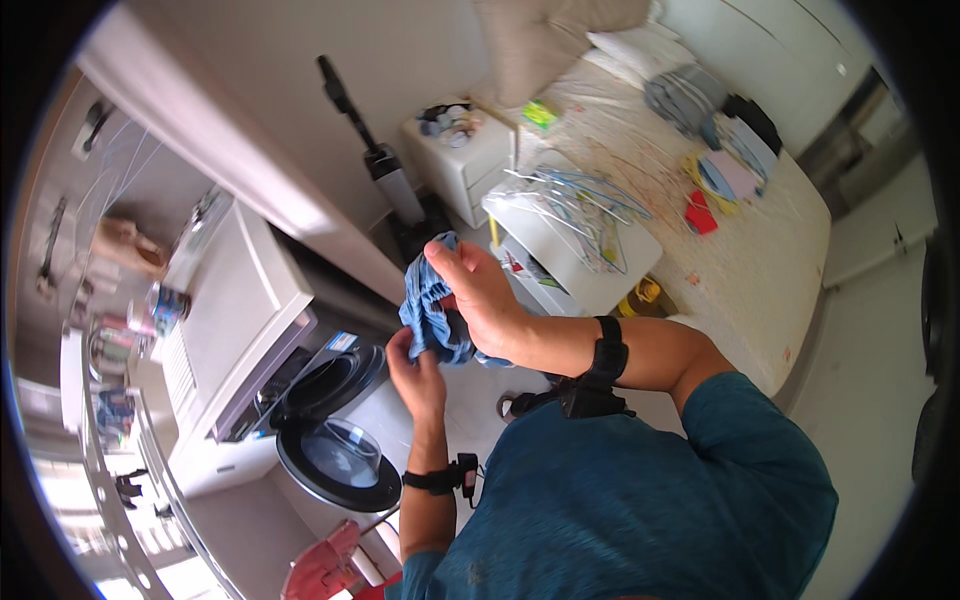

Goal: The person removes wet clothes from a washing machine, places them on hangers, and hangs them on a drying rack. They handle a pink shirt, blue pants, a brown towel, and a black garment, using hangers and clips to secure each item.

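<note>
A bunched blue denim garment (431, 311) is held up in front of me, between both hands. My right hand (484, 296) grips its upper part, thumb on top, and some of the cloth is hidden behind the palm. Lower on the left edge, my left hand (415, 375) pinches the cloth between thumb and fingers. Just left of my left hand stands a front-loading washing machine (300, 409), its round glass door (341, 461) swung open. The inside of its drum looks dark.
A white small table (574, 262) ahead carries a heap of wire hangers (592, 202). Right of it is a bed (757, 285) with folded clothes (724, 176). A stick vacuum cleaner (394, 184) stands by a white nightstand (457, 165). A door frame (300, 191) rises left of the vacuum.
</note>
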Demonstrator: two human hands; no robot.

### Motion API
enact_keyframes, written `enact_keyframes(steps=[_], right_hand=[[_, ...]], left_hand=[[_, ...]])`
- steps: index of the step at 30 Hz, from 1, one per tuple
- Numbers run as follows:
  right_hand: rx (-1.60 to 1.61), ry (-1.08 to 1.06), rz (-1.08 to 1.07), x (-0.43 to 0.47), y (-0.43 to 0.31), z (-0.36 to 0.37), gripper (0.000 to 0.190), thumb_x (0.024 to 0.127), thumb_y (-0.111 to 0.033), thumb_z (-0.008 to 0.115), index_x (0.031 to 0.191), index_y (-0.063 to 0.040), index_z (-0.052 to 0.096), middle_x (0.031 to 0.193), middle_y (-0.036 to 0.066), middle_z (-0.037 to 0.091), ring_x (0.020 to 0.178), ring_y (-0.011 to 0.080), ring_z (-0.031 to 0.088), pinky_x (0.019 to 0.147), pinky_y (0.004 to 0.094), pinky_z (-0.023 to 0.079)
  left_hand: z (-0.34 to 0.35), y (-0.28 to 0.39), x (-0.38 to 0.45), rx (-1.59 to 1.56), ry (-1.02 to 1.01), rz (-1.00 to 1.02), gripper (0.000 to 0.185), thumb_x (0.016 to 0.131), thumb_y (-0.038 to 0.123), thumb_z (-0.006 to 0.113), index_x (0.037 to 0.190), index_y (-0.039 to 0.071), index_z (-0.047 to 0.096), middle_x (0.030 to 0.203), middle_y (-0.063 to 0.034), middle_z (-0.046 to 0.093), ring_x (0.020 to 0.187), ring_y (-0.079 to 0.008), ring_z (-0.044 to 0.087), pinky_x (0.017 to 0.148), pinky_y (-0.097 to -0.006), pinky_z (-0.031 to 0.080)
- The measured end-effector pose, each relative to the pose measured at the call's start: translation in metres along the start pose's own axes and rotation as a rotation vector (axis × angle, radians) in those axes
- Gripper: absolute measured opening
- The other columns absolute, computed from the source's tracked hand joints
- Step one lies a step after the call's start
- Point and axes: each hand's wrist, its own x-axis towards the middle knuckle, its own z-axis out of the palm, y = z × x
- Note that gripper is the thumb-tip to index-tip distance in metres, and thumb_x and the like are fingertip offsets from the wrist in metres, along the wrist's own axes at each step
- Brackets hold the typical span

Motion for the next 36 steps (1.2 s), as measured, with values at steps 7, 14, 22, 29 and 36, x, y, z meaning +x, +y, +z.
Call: enact_keyframes(steps=[7, 14, 22, 29, 36], right_hand=[[-0.199, 0.001, 0.327, 0.009, 0.0, -0.161, 0.047, 0.098, -0.055, 0.062, 0.099, -0.008, 0.064, 0.09, 0.004, 0.066, 0.073, 0.0131, 0.067, 0.065, 0.0286, 0.057], [-1.451, 0.221, 0.193, 0.043, 0.038, -0.419, 0.042, 0.095, -0.043, 0.063, 0.094, -0.003, 0.072, 0.094, 0.019, 0.073, 0.089, 0.0382, 0.069, 0.078, 0.0463, 0.055], [-1.784, 0.249, 0.202, 0.158, 0.098, -0.571, 0.031, 0.095, -0.031, 0.063, 0.109, -0.003, 0.065, 0.092, 0.018, 0.072, 0.086, 0.0369, 0.071, 0.071, 0.0488, 0.056], [-2.029, 0.321, 0.334, 0.225, 0.137, -0.6, 0.013, 0.092, -0.019, 0.062, 0.095, -0.007, 0.063, 0.078, 0.011, 0.073, 0.076, 0.0315, 0.074, 0.063, 0.0441, 0.057], [-1.803, 0.393, 0.061, 0.211, 0.075, -0.585, 0.016, 0.092, -0.025, 0.064, 0.084, -0.011, 0.06, 0.079, 0.012, 0.067, 0.072, 0.0375, 0.067, 0.062, 0.0503, 0.052]], left_hand=[[0.005, 0.001, -0.017, -0.419, 0.045, -0.117, 0.02, 0.099, 0.014, 0.052, 0.115, 0.003, 0.058, 0.108, -0.0069, 0.063, 0.1, -0.0161, 0.06, 0.094, -0.0298, 0.048], [0.024, -0.008, -0.037, -0.141, 0.184, -0.119, 0.019, 0.097, 0.015, 0.056, 0.111, 0.002, 0.058, 0.102, -0.0079, 0.063, 0.094, -0.0167, 0.06, 0.09, -0.0305, 0.049], [0.052, 0.005, -0.066, 0.185, 0.481, -0.213, 0.029, 0.096, 0.026, 0.052, 0.114, 0.004, 0.057, 0.105, -0.0124, 0.062, 0.099, -0.0243, 0.063, 0.092, -0.0361, 0.052], [0.072, 0.008, -0.089, 0.237, 0.632, -0.279, 0.032, 0.096, 0.026, 0.054, 0.117, 0.003, 0.056, 0.109, -0.0148, 0.065, 0.1, -0.0285, 0.067, 0.091, -0.0388, 0.055], [0.085, 0.01, -0.103, 0.188, 0.675, -0.302, 0.032, 0.096, 0.024, 0.053, 0.117, 0.001, 0.056, 0.102, -0.0115, 0.064, 0.096, -0.023, 0.066, 0.089, -0.0363, 0.053]])
